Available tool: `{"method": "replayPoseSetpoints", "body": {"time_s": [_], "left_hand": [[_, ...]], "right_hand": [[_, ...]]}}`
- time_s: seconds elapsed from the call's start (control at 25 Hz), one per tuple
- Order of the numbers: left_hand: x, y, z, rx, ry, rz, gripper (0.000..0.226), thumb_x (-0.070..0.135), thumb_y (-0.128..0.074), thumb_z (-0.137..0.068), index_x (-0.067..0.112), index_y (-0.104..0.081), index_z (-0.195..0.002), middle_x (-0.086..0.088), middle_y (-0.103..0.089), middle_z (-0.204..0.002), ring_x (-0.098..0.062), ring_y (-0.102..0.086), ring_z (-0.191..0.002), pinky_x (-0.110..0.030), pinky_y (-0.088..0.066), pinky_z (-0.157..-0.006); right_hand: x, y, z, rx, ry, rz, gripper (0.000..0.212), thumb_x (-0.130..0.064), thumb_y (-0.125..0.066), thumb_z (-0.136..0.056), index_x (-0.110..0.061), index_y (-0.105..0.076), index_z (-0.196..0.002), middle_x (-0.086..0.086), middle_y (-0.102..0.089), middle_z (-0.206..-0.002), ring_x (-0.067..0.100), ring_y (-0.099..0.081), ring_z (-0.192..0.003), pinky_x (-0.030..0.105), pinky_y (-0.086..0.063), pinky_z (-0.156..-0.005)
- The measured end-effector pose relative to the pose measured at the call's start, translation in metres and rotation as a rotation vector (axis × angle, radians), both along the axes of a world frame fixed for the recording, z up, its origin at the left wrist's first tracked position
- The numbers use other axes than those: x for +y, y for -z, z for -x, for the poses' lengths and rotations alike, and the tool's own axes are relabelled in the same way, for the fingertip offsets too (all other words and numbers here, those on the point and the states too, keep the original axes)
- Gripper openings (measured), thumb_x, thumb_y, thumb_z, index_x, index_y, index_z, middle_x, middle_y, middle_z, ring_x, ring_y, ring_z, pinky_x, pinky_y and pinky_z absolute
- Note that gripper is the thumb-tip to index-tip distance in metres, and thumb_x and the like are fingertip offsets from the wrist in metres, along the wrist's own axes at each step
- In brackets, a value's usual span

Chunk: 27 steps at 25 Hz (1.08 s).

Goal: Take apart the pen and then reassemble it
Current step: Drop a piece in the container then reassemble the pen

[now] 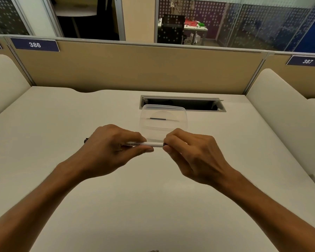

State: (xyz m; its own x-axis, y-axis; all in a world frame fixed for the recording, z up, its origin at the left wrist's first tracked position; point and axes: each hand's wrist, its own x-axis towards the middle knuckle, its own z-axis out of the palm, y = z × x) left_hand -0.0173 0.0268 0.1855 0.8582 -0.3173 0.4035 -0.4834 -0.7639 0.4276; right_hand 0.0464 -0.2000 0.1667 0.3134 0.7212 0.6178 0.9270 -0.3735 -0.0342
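Pen (149,143) held level above the desk (62,124), just in front of the clear tub (182,122). Left hand (109,148) wrapped round the white barrel; right hand (191,157) pinching the dark right end. A thin dark part (157,118) lies inside the tub.

A clear plastic container (184,117) sits on the white desk (62,124), near a cable slot (182,103).
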Motion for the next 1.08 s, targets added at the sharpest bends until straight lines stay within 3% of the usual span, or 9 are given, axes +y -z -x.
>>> {"method": "replayPoseSetpoints", "body": {"time_s": [0.12, 0.24, 0.32, 0.48, 0.56, 0.6, 0.72, 0.8, 1.08], "left_hand": [[0.000, -0.001, 0.000, 0.058, 0.046, 0.065, 0.035, 0.052, -0.055, -0.087, 0.023, -0.075, -0.091, 0.005, -0.060, -0.054, -0.013, -0.047, -0.045, -0.031, -0.037, -0.040], [-0.002, -0.003, 0.003, -0.027, 0.045, 0.001, 0.035, 0.050, -0.055, -0.087, 0.021, -0.075, -0.090, 0.005, -0.063, -0.057, -0.011, -0.049, -0.045, -0.032, -0.040, -0.039], [-0.003, -0.004, 0.004, -0.127, 0.023, -0.099, 0.035, 0.047, -0.054, -0.088, 0.019, -0.075, -0.088, 0.005, -0.066, -0.060, -0.015, -0.051, -0.044, -0.032, -0.042, -0.038], [-0.003, -0.003, 0.004, -0.241, 0.000, -0.270, 0.035, 0.043, -0.052, -0.090, 0.016, -0.074, -0.085, 0.003, -0.069, -0.063, -0.022, -0.054, -0.040, -0.032, -0.044, -0.035], [-0.003, -0.001, 0.003, -0.212, -0.005, -0.234, 0.039, 0.047, -0.050, -0.090, 0.016, -0.074, -0.085, 0.002, -0.070, -0.065, -0.023, -0.058, -0.044, -0.035, -0.047, -0.037], [-0.003, -0.001, 0.002, -0.183, -0.005, -0.205, 0.042, 0.049, -0.048, -0.090, 0.017, -0.074, -0.086, 0.002, -0.071, -0.065, -0.022, -0.060, -0.046, -0.036, -0.048, -0.039], [-0.003, -0.001, 0.001, -0.099, -0.001, -0.120, 0.043, 0.054, -0.048, -0.087, 0.021, -0.075, -0.089, 0.004, -0.069, -0.063, -0.016, -0.057, -0.047, -0.037, -0.047, -0.040], [-0.002, -0.002, 0.001, -0.057, 0.003, -0.061, 0.041, 0.055, -0.050, -0.087, 0.023, -0.075, -0.091, 0.005, -0.066, -0.060, -0.013, -0.052, -0.045, -0.037, -0.045, -0.039], [-0.001, -0.001, 0.001, 0.081, 0.057, 0.091, 0.035, 0.054, -0.055, -0.087, 0.026, -0.075, -0.092, 0.003, -0.062, -0.057, -0.015, -0.049, -0.046, -0.036, -0.040, -0.040]], "right_hand": [[0.001, 0.001, 0.000, -0.083, -0.034, -0.009, 0.037, -0.025, -0.039, -0.101, -0.005, -0.064, -0.082, 0.008, -0.063, -0.073, 0.021, -0.049, -0.048, 0.031, -0.042, -0.040], [0.002, 0.002, 0.005, 0.068, -0.059, -0.079, 0.031, -0.022, -0.039, -0.100, -0.008, -0.057, -0.078, 0.002, -0.054, -0.066, 0.015, -0.041, -0.047, 0.030, -0.037, -0.040], [0.005, 0.003, 0.011, 0.344, -0.074, -0.146, 0.029, -0.023, -0.039, -0.099, -0.013, -0.050, -0.074, -0.003, -0.048, -0.061, 0.014, -0.038, -0.048, 0.030, -0.035, -0.044], [0.012, -0.002, 0.014, 1.314, -0.123, -0.326, 0.039, -0.024, -0.037, -0.100, -0.019, -0.045, -0.062, -0.008, -0.042, -0.051, 0.011, -0.045, -0.046, 0.024, -0.039, -0.049], [0.011, -0.004, 0.014, 1.431, -0.103, -0.302, 0.041, -0.026, -0.036, -0.100, -0.019, -0.045, -0.061, -0.008, -0.044, -0.050, 0.011, -0.048, -0.046, 0.024, -0.040, -0.051], [0.010, -0.003, 0.014, 1.317, -0.084, -0.280, 0.040, -0.028, -0.036, -0.100, -0.017, -0.045, -0.062, -0.006, -0.048, -0.051, 0.012, -0.050, -0.047, 0.024, -0.041, -0.050], [0.005, 0.000, 0.014, 0.541, 0.045, -0.147, 0.031, -0.033, -0.036, -0.099, -0.018, -0.051, -0.075, -0.005, -0.053, -0.059, 0.015, -0.047, -0.049, 0.032, -0.040, -0.046], [0.002, 0.000, 0.011, 0.163, 0.079, -0.071, 0.032, -0.032, -0.038, -0.099, -0.014, -0.055, -0.079, -0.004, -0.054, -0.063, 0.016, -0.043, -0.048, 0.033, -0.037, -0.042], [0.000, -0.002, 0.006, 0.009, -0.035, -0.040, 0.036, -0.029, -0.032, -0.102, -0.010, -0.054, -0.081, 0.003, -0.053, -0.063, 0.017, -0.038, -0.045, 0.028, -0.034, -0.039]]}}
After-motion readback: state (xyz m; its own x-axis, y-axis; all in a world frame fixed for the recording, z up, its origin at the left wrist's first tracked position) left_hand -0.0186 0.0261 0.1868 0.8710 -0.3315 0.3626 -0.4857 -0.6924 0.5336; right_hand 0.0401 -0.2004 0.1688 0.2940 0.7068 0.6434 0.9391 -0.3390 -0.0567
